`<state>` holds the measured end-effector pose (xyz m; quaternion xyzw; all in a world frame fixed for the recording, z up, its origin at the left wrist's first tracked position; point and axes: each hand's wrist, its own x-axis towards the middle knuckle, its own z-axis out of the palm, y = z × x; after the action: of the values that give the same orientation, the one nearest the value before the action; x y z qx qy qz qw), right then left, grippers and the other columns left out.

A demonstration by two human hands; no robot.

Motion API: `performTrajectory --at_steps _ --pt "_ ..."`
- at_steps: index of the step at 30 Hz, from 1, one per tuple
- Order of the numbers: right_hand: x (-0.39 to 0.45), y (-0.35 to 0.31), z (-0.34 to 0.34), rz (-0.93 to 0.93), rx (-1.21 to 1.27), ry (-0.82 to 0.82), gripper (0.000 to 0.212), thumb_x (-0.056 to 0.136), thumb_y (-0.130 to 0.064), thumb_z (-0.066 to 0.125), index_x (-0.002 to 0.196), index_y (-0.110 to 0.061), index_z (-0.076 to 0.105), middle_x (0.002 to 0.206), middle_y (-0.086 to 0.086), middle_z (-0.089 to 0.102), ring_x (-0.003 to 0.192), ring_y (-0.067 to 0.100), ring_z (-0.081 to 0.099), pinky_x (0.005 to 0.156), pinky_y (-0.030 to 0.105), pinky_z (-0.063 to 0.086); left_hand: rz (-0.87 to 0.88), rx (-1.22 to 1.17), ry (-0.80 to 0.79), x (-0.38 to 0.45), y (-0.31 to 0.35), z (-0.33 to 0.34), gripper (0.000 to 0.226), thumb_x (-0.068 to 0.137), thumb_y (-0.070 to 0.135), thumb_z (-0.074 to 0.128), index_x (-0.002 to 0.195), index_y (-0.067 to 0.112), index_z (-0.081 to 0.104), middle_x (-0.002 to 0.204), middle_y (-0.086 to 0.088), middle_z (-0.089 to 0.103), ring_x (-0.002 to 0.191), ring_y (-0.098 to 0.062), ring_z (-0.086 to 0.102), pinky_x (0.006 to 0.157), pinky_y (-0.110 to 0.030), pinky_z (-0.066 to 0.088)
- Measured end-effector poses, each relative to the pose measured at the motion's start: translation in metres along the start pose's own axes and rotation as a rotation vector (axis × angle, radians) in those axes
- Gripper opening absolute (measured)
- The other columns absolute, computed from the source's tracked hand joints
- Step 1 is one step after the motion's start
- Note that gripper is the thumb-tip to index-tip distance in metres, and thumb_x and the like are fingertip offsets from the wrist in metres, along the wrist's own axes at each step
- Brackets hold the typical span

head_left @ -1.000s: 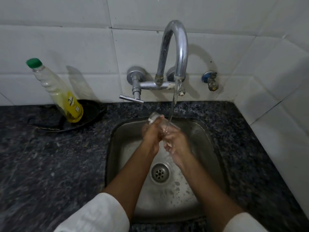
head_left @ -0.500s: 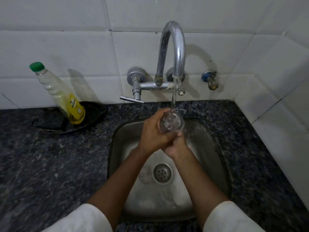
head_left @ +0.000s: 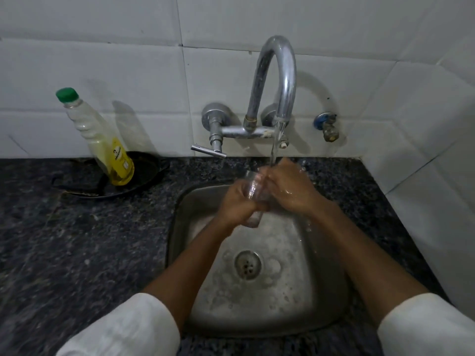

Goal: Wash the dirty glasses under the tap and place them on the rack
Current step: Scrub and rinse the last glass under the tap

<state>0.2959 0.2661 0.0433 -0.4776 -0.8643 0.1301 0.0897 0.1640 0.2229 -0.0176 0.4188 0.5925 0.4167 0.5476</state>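
Glass [head_left: 253, 192] now tilted leftward between both hands [head_left: 267, 199].

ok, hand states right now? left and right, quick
Left hand: gripping the glass around its lower part.
Right hand: on the glass's upper part under the stream; fingers hidden, grip cannot be told.

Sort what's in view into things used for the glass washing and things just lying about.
In use: glass, left hand, right hand, tap, water stream, sink.
Lying about: dish soap bottle, black pan, small wall valve.
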Motion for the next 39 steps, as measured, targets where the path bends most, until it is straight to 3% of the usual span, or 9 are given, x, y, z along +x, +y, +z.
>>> performTrajectory --at_steps 3,9,14,17,20,25,32,37,39 --pt "-0.006 -0.011 -0.011 0.109 0.276 -0.024 0.023 0.095 -0.021 0.051 0.081 -0.02 0.068 0.082 0.005 0.069 0.077 0.022 0.063 0.075 0.035 0.051 0.147 0.071 0.076 0.004 -0.008 0.005 0.077 0.042 0.038 0.082 0.115 0.026 0.061 0.107 0.004 0.072 0.099 -0.014 0.069 0.087 -0.042 0.057" --pt "-0.016 -0.011 -0.004 0.076 0.57 -0.045 0.032 0.093 -0.005 0.052 0.07 -0.023 0.064 0.068 -0.006 0.067 0.064 0.008 0.065 0.062 0.026 0.052 -0.1 -0.332 -0.509 0.004 -0.011 -0.024 0.05 0.058 0.002 0.076 0.107 0.011 0.067 0.098 -0.01 0.074 0.095 -0.028 0.07 0.091 -0.052 0.055" --pt "-0.007 -0.014 0.009 0.322 0.498 0.018 0.026 0.096 -0.019 0.056 0.076 -0.008 0.069 0.07 0.003 0.069 0.065 0.012 0.067 0.065 0.027 0.057 0.169 0.304 0.144 0.005 -0.006 0.019 0.052 0.07 0.012 0.083 0.114 0.023 0.058 0.092 0.006 0.068 0.077 -0.011 0.068 0.056 -0.032 0.058" --pt "-0.006 -0.014 0.01 0.288 0.481 0.12 0.028 0.096 -0.02 0.054 0.082 -0.001 0.07 0.079 0.013 0.071 0.075 0.024 0.069 0.073 0.035 0.056 0.193 -0.003 -0.063 0.003 -0.007 0.013 0.061 0.072 0.003 0.081 0.126 0.015 0.055 0.106 0.0 0.069 0.092 -0.005 0.07 0.069 -0.024 0.059" --pt "-0.012 -0.011 -0.002 0.141 0.572 0.049 0.028 0.096 -0.02 0.056 0.078 -0.003 0.068 0.074 0.01 0.07 0.069 0.019 0.068 0.065 0.027 0.051 -0.051 -0.253 -0.445 0.006 -0.008 -0.015 0.056 0.063 0.004 0.077 0.116 0.01 0.064 0.106 -0.012 0.072 0.099 -0.032 0.069 0.079 -0.044 0.058" --pt "-0.003 -0.014 0.003 0.285 0.484 0.114 0.028 0.094 -0.014 0.058 0.067 -0.012 0.064 0.069 0.004 0.066 0.066 0.018 0.065 0.062 0.024 0.054 0.125 0.318 0.236 0.004 -0.007 0.022 0.058 0.066 0.019 0.088 0.116 0.023 0.057 0.103 0.003 0.068 0.09 -0.016 0.066 0.079 -0.04 0.059" --pt "-0.01 -0.004 -0.006 0.12 0.661 0.056 0.025 0.095 -0.022 0.059 0.075 -0.01 0.069 0.071 0.01 0.071 0.065 0.02 0.069 0.058 0.03 0.053 -0.105 -0.206 -0.427 0.006 0.001 -0.016 0.042 0.072 -0.001 0.071 0.11 0.014 0.065 0.1 -0.006 0.074 0.089 -0.024 0.071 0.071 -0.041 0.059" --pt "0.002 -0.006 0.004 0.258 0.467 0.142 0.038 0.095 -0.017 0.058 0.058 -0.026 0.055 0.058 -0.013 0.055 0.048 -0.006 0.053 0.047 0.003 0.036 0.138 0.413 0.242 0.009 -0.012 0.023 0.064 0.058 0.028 0.089 0.112 0.026 0.055 0.101 0.002 0.068 0.085 -0.02 0.067 0.074 -0.041 0.059" --pt "0.0 -0.001 0.002 0.218 0.523 0.177 0.031 0.095 -0.014 0.057 0.065 -0.017 0.063 0.06 -0.003 0.062 0.047 -0.003 0.054 0.047 0.007 0.04 0.126 0.22 0.09 0.006 -0.006 0.016 0.067 0.059 0.02 0.089 0.116 0.027 0.053 0.104 -0.001 0.068 0.086 -0.02 0.069 0.07 -0.047 0.061"
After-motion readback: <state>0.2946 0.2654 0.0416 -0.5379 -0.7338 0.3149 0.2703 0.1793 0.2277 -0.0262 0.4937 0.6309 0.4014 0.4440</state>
